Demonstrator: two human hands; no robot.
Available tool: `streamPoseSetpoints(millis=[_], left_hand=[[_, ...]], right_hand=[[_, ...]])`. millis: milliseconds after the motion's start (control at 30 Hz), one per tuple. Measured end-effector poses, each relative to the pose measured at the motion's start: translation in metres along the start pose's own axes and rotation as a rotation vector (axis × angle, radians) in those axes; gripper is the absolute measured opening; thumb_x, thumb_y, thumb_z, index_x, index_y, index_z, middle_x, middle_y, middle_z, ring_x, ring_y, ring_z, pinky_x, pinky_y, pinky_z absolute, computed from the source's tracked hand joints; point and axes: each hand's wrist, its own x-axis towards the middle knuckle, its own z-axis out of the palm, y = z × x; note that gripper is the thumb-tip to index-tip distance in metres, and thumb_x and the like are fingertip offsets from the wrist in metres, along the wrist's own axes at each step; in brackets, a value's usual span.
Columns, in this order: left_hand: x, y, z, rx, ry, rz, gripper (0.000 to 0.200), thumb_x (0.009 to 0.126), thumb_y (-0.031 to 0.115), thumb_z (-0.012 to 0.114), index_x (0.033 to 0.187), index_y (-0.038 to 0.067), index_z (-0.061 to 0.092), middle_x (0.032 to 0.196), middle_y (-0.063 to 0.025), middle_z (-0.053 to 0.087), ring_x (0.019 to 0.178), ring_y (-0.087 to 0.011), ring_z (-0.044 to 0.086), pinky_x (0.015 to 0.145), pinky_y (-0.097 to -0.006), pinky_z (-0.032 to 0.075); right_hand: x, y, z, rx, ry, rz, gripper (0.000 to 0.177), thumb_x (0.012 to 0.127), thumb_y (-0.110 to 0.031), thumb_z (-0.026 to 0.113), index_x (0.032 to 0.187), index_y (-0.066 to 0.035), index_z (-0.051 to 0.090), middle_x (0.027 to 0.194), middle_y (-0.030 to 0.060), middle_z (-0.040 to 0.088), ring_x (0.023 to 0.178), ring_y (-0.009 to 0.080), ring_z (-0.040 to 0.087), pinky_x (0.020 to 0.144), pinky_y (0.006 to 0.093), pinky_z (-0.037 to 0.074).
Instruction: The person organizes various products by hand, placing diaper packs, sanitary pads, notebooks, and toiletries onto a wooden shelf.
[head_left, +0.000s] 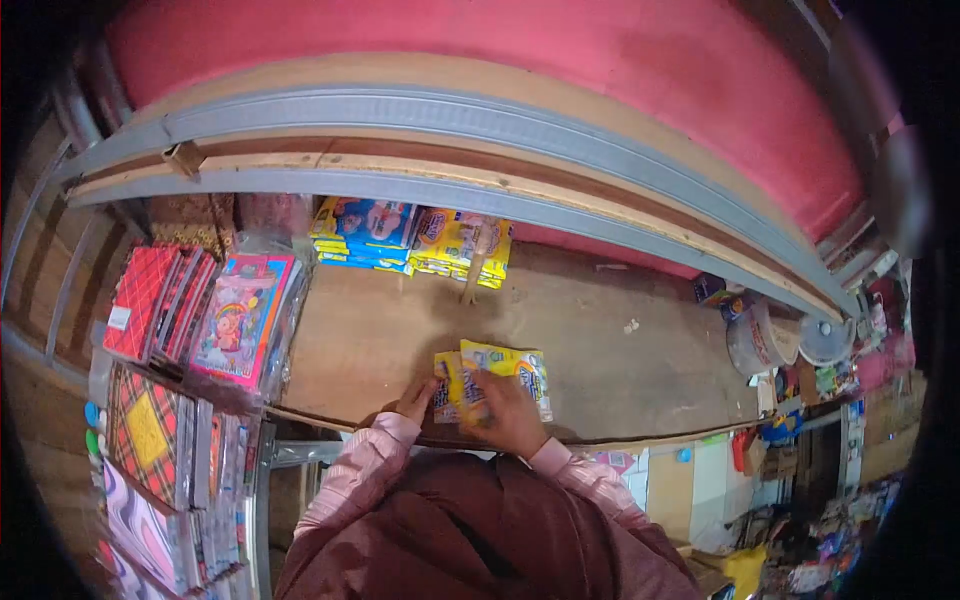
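Yellow packets (526, 372) lie at the front edge of the wooden shelf (370, 330), partly overlapping. My right hand (505, 415) is on top of them, its fingers bent over the middle and slightly blurred; whether they grip a packet is hard to see. At the left side of the same packets is my left hand (416, 400), its fingertips against their edge. Farther back on the shelf stand a stack of blue and yellow packets (368, 228) and, touching it on the right, a stack of yellow packets (450, 242).
Pink booklets (235, 325) and red plaid books (145, 300) are stacked at the left, with more books (150, 440) below. A metal beam (480, 110) crosses above the shelf. Clear plastic tubs (755, 340) stand at the right end.
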Motion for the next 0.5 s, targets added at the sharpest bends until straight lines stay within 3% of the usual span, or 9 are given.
streamPoseSetpoints(millis=[33, 100, 167, 233, 300, 400, 500], left_hand=[[-0.006, 0.027, 0.011, -0.16, 0.041, -0.103, 0.04, 0.092, 0.036, 0.056, 0.12, 0.006, 0.055, 0.113, -0.0058, 0.059, 0.106, -0.0137, 0.052, 0.092, -0.0285, 0.043], [-0.008, 0.043, 0.019, -0.406, 0.058, -0.365, 0.055, 0.094, 0.051, 0.043, 0.11, 0.001, 0.06, 0.1, -0.0098, 0.065, 0.092, -0.0171, 0.06, 0.086, -0.0314, 0.046], [0.005, 0.013, 0.009, -0.096, 0.049, -0.132, 0.055, 0.094, 0.051, 0.044, 0.112, 0.002, 0.06, 0.1, -0.0099, 0.065, 0.092, -0.0175, 0.06, 0.086, -0.0313, 0.046], [0.007, -0.002, 0.004, 0.12, -0.016, -0.053, 0.053, 0.092, 0.05, 0.048, 0.113, 0.002, 0.059, 0.101, -0.0099, 0.065, 0.093, -0.0174, 0.06, 0.086, -0.0309, 0.046], [0.007, 0.006, 0.004, 0.258, -0.128, -0.115, 0.051, 0.091, 0.047, 0.053, 0.114, 0.002, 0.059, 0.103, -0.0097, 0.065, 0.095, -0.0169, 0.059, 0.085, -0.0303, 0.046], [0.009, 0.006, 0.01, 0.196, -0.112, -0.134, 0.046, 0.087, 0.041, 0.063, 0.113, 0.003, 0.061, 0.102, -0.0082, 0.065, 0.093, -0.0154, 0.059, 0.082, -0.0292, 0.046], [0.016, -0.026, 0.01, 0.004, -0.022, -0.064, 0.036, 0.085, 0.028, 0.068, 0.109, 0.003, 0.062, 0.099, -0.0059, 0.066, 0.09, -0.0149, 0.06, 0.079, -0.029, 0.047]], right_hand=[[-0.004, -0.008, 0.005, -0.136, -0.032, -0.048, 0.081, 0.067, -0.045, 0.074, 0.132, -0.008, 0.044, 0.127, 0.0187, 0.049, 0.109, 0.036, 0.049, 0.09, 0.046, 0.04], [-0.012, -0.021, 0.021, -0.357, -0.147, -0.057, 0.084, 0.066, -0.053, 0.07, 0.133, -0.01, 0.044, 0.139, 0.0167, 0.038, 0.116, 0.0345, 0.042, 0.092, 0.0459, 0.037], [-0.018, -0.027, 0.032, -0.456, -0.176, -0.076, 0.076, 0.071, -0.048, 0.067, 0.133, -0.01, 0.046, 0.138, 0.0162, 0.039, 0.115, 0.0336, 0.042, 0.09, 0.045, 0.038], [-0.024, -0.027, 0.045, -0.591, -0.176, -0.099, 0.067, 0.075, -0.043, 0.063, 0.132, -0.01, 0.047, 0.138, 0.0158, 0.04, 0.115, 0.0328, 0.043, 0.089, 0.0445, 0.038], [-0.025, -0.022, 0.058, -0.773, -0.132, -0.134, 0.059, 0.08, -0.037, 0.057, 0.132, -0.01, 0.048, 0.137, 0.0154, 0.04, 0.115, 0.0321, 0.043, 0.089, 0.0444, 0.039], [-0.025, -0.023, 0.069, -0.869, -0.122, -0.138, 0.051, 0.083, -0.03, 0.051, 0.13, -0.01, 0.05, 0.138, 0.0158, 0.04, 0.116, 0.0324, 0.043, 0.089, 0.0448, 0.039], [-0.026, -0.024, 0.064, -0.716, -0.109, -0.121, 0.05, 0.081, -0.027, 0.055, 0.129, -0.012, 0.051, 0.139, 0.0151, 0.039, 0.116, 0.0324, 0.042, 0.089, 0.0454, 0.039]])
